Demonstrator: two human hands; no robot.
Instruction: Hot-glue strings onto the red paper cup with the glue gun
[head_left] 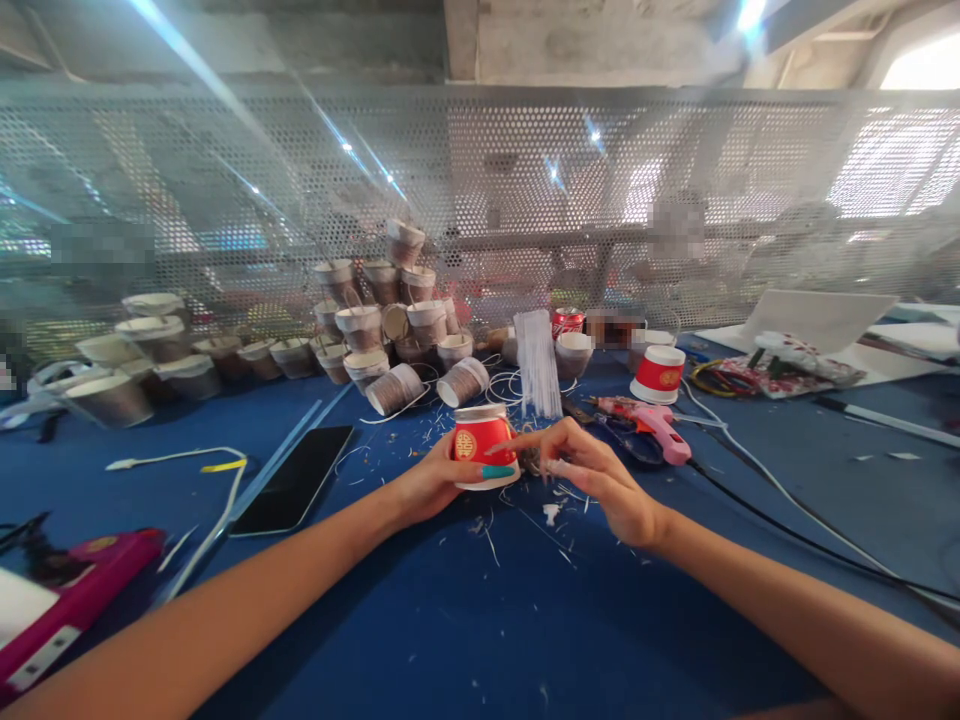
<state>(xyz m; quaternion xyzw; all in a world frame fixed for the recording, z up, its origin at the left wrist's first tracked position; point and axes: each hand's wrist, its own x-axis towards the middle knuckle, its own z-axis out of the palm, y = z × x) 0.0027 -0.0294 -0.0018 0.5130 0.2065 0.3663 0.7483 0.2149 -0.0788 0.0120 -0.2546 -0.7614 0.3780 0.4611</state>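
Observation:
My left hand (435, 480) grips a red paper cup (480, 438) with a gold emblem, turned upside down with its white rim low. The thumb, with a teal nail, lies across the cup's front. My right hand (589, 470) is at the cup's right side, its fingers loosely bent and apart. Its index finger reaches to the cup's wall; whether it touches, I cannot tell. Nothing shows in the right hand. Just right of it lies a pink hot glue gun (652, 425). A second red paper cup (658, 375) stands upside down behind the glue gun.
Covered cups (364, 330) are piled at the back left, and two lie tipped. Clear glue sticks (537, 362) stand near a red can (568, 322). A phone (296, 480) and a magenta power strip (82, 590) lie left. White scraps litter the blue table (465, 640); cables cross its right side.

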